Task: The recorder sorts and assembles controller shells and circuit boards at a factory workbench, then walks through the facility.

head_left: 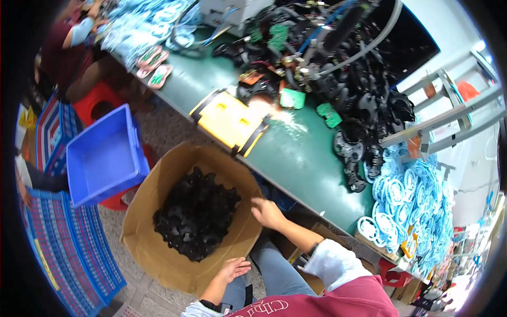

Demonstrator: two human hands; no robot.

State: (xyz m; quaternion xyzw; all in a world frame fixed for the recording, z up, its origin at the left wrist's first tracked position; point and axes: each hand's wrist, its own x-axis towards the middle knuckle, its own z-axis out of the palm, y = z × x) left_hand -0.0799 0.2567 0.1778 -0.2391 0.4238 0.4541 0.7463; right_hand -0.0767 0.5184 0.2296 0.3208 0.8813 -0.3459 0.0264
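A large open cardboard box stands on the floor before me, with a heap of black moulded plastic parts inside. My left hand is at the box's near edge, palm turned inward and fingers stretched out, holding nothing. Over the box's right rim is my right hand, its fingers loosely bent and somewhat apart, with nothing visible in it. Beyond the box, a yellow fixture with black ends lies along the edge of the green worktable.
Black parts and green circuit boards are piled across the table. Light-blue rings heap up at the right. A blue bin sits on a red stool to the left, near a striped woven bag. Another person works at far left.
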